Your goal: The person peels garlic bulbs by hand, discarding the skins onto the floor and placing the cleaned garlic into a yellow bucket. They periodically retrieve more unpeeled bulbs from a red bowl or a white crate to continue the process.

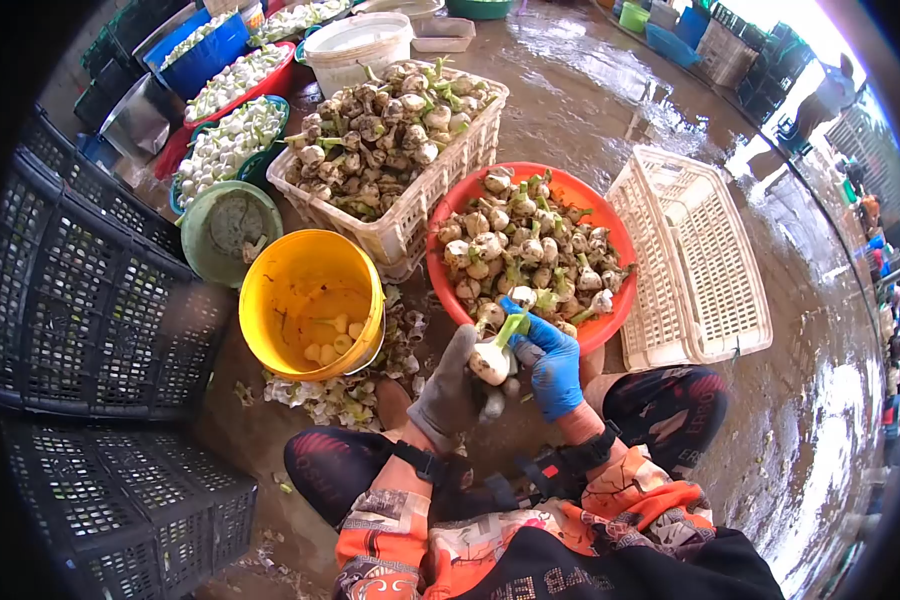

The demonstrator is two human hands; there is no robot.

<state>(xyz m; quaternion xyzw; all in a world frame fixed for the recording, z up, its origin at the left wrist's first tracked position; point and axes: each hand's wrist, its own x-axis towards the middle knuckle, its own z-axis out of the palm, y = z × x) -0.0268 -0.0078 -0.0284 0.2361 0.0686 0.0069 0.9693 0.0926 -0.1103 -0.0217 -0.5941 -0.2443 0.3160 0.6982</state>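
Note:
A white garlic bulb (490,363) with a short green stem is in my left hand (446,392), which wears a grey glove and is closed around the bulb's side. My right hand (552,368), in a blue glove, is closed at the stem and upper side of the same bulb. Whether its fingers also hold a small tool is hidden. Just beyond my hands stands a red basin (610,215) heaped with soil-stained garlic bulbs (530,250). To the left, a yellow bucket (262,335) has several pale peeled bulbs (328,345) at its bottom.
A crate (410,235) piled with unpeeled garlic stands behind the bucket. On the right lies a white plastic crate (715,270). Black crates (100,300) line the left side. Peelings (320,400) cover the floor by the bucket. Tubs of white garlic (232,140) stand at the back left.

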